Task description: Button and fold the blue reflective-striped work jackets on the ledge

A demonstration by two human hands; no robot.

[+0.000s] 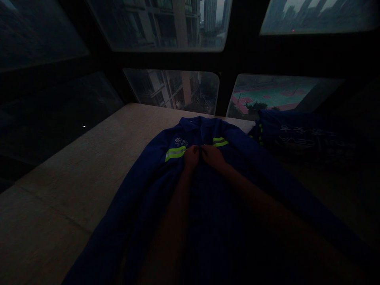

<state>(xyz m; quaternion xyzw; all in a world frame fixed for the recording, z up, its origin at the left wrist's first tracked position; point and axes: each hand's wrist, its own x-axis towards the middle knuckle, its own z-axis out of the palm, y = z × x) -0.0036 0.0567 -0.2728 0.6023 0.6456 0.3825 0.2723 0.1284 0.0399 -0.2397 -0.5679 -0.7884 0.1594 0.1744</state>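
A dark blue work jacket [148, 166] lies spread front side up, its collar [190, 123] toward the windows and its sleeves running down both sides. Yellow-green reflective strips cross the chest, and a white print sits above the left strip [175, 153]. At the front opening, between the strips, my left hand [191, 156] is closed on the jacket's edge. My right hand [212, 156] pinches the cloth just beside it. The fingertips of both hands nearly meet. Whether a button or zip is between them is too dark to see.
A pale stone sill [118, 130] carries the jacket. To the right lies a folded pile of dark blue clothing [297, 134] with white lettering. Dark window frames [228, 59] stand behind, with buildings and a sports court outside. The lower right is very dark.
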